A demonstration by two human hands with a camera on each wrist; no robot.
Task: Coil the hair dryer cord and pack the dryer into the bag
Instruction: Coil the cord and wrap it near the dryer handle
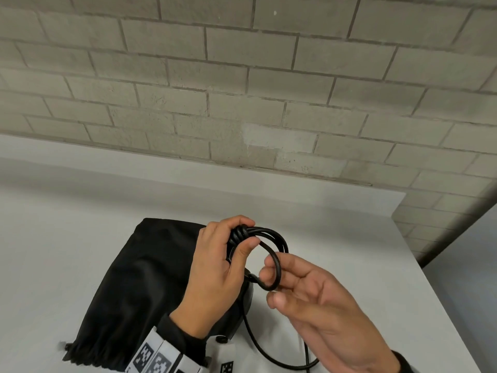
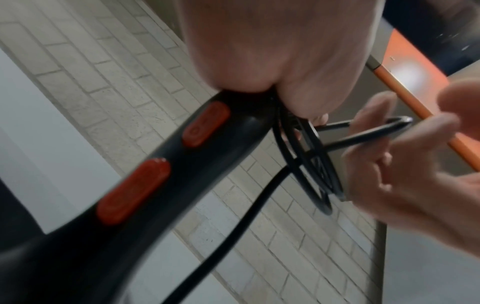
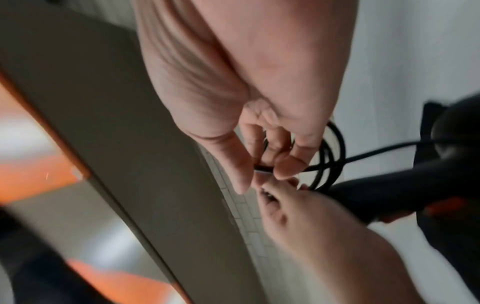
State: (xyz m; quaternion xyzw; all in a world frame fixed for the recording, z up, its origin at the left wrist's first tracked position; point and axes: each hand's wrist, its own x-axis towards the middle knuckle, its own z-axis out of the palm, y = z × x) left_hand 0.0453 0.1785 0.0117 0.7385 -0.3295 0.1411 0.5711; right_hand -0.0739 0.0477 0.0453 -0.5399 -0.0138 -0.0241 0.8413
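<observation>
My left hand (image 1: 228, 254) grips the black hair dryer (image 2: 145, 185) by its handle, which carries two orange buttons, together with several coils of black cord (image 1: 269, 238) bunched at the handle's end. My right hand (image 1: 304, 286) pinches a loop of the cord (image 1: 275, 270) between thumb and fingers, just right of the left hand. The rest of the cord (image 1: 258, 343) hangs down to the table and curves right. A black drawstring bag (image 1: 139, 286) lies flat on the white table under and left of my left hand. In the right wrist view the cord (image 3: 335, 156) loops beside the dryer (image 3: 405, 185).
The white table (image 1: 80, 211) stands against a grey brick wall (image 1: 242, 90). Its right edge (image 1: 419, 251) runs diagonally near my right hand. An orange-edged surface (image 2: 415, 98) shows in the wrist views beyond the table.
</observation>
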